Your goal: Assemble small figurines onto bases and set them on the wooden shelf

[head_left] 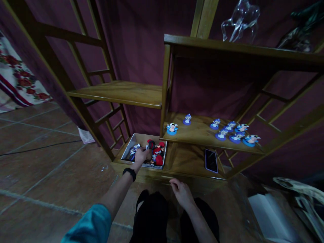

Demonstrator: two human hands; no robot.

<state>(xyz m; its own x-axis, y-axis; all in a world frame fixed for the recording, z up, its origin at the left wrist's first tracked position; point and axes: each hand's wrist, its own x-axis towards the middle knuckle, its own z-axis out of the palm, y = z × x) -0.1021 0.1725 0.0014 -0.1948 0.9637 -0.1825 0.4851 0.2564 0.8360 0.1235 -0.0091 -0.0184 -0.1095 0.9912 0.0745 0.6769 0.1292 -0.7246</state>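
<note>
My left hand (141, 155), with a black band on the wrist, reaches into a shallow white box (131, 141) on the bottom shelf. Its fingers are closed among small figurines, and whatever they hold is hidden. Red and black figurines (159, 160) fill the box's right side, while blue and white ones (135, 148) lie at its left. Just in front of the bottom shelf's edge, my right hand (182, 193) has its fingers curled together with nothing visible in them. Several small figurines on round purple or blue bases, such as one at the left end (172, 128), stand upright on the shelf above.
A dark-screened phone (211, 161) lies on the bottom shelf (184, 158). Above are a left wooden shelf (124, 91) and a higher board (240, 47) bearing a clear horse ornament (241, 20). A white box-like object (272, 216) is on the floor at right.
</note>
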